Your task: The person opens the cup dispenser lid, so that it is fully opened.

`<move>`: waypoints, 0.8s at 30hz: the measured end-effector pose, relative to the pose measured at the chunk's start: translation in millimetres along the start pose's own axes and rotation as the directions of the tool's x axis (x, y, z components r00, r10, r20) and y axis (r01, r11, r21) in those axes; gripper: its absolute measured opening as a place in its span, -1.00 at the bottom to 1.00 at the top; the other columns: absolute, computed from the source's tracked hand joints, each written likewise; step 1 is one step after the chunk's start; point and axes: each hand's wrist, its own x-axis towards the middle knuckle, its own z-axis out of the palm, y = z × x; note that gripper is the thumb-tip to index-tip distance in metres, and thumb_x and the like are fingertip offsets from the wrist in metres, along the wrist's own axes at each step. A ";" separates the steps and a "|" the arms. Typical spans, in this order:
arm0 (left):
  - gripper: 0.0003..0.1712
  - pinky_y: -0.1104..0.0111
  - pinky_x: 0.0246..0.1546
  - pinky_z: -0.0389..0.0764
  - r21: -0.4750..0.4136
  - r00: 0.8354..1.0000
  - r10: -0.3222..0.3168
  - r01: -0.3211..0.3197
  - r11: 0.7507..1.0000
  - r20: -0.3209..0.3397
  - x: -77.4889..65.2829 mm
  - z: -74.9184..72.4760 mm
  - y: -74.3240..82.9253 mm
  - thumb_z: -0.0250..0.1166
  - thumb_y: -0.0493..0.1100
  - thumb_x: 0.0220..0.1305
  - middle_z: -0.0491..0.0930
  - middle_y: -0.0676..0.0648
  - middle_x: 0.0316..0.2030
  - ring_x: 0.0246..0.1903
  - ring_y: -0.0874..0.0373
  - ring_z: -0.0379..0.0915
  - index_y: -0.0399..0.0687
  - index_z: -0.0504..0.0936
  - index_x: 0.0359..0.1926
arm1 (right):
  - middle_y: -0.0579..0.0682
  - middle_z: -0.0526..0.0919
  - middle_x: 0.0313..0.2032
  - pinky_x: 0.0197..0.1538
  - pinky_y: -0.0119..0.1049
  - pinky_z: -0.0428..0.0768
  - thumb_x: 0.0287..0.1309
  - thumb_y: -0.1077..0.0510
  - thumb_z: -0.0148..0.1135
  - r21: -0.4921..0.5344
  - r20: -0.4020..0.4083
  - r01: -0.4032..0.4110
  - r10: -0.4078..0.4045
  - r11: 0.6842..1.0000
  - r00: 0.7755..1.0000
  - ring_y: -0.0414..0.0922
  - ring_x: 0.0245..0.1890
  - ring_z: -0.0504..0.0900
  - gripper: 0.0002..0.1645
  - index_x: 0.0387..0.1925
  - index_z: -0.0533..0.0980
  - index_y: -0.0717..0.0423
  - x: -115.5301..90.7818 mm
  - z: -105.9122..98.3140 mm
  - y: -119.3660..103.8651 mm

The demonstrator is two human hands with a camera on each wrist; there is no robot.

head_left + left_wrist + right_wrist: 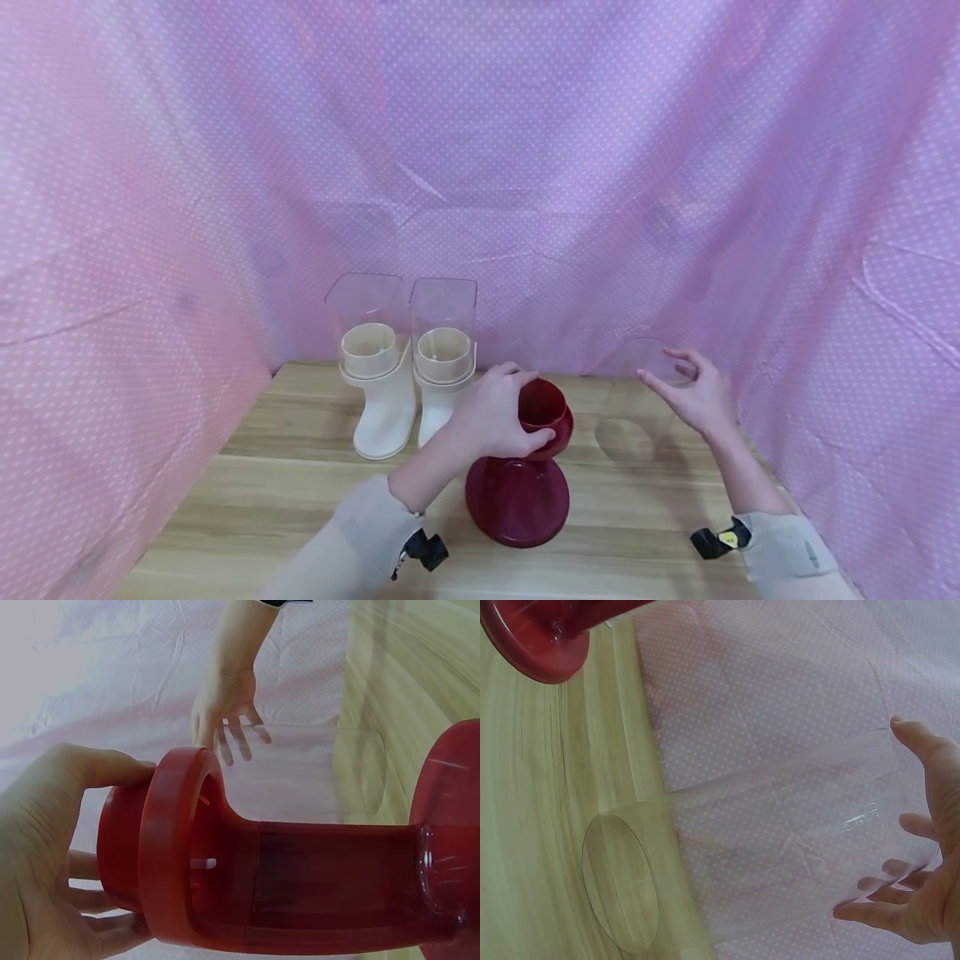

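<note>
A red stand with a round base and a curved neck is upright on the wooden table, its ring-shaped holder at the top. My left hand grips a red cup-like collar seated in that ring, thumb on one side and fingers on the other. Off to the right, my right hand holds a clear plastic cylinder near its upper rim, thumb and fingers spread around it. The cylinder's open lower end shows over the table; whether it touches the wood I cannot tell.
Left of the red stand are two white boot-shaped stands, each with a white collar and a clear cover above. Pink dotted cloth hangs behind the table and along both sides.
</note>
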 end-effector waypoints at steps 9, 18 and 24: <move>-0.12 0.22 0.08 0.77 -0.033 1.000 -0.029 0.029 0.999 0.006 18.0 11.8 -10.4 0.54 0.26 0.07 0.68 -0.05 0.14 0.09 0.07 0.65 -0.12 0.65 0.33 | 0.28 0.39 0.53 0.33 0.35 0.57 0.17 -0.28 0.55 -0.003 0.022 0.014 -0.014 1.000 1.000 0.44 0.41 0.47 -0.07 0.38 0.50 0.17 3.4 3.1 1.5; -0.15 0.20 0.24 0.71 -0.028 0.999 -0.049 0.050 0.998 0.022 41.3 21.7 -16.9 0.50 0.22 0.12 0.63 -0.10 0.26 0.23 0.02 0.59 -0.15 0.64 0.34 | 0.31 0.40 0.52 0.31 0.29 0.61 0.15 -0.18 0.59 0.023 0.004 0.023 -0.023 0.999 1.000 0.45 0.38 0.51 -0.13 0.34 0.53 0.19 2.2 2.7 -0.7; -0.15 0.19 0.28 0.69 -0.035 0.998 -0.047 0.048 0.998 0.034 53.3 23.8 -19.8 0.49 0.19 0.16 0.61 -0.11 0.31 0.29 0.00 0.56 -0.17 0.61 0.38 | 0.27 0.42 0.51 0.05 -0.36 0.70 0.16 -0.22 0.58 -0.013 0.005 0.033 -0.033 0.999 0.999 0.42 0.37 0.53 -0.14 0.35 0.54 0.14 3.3 1.3 2.6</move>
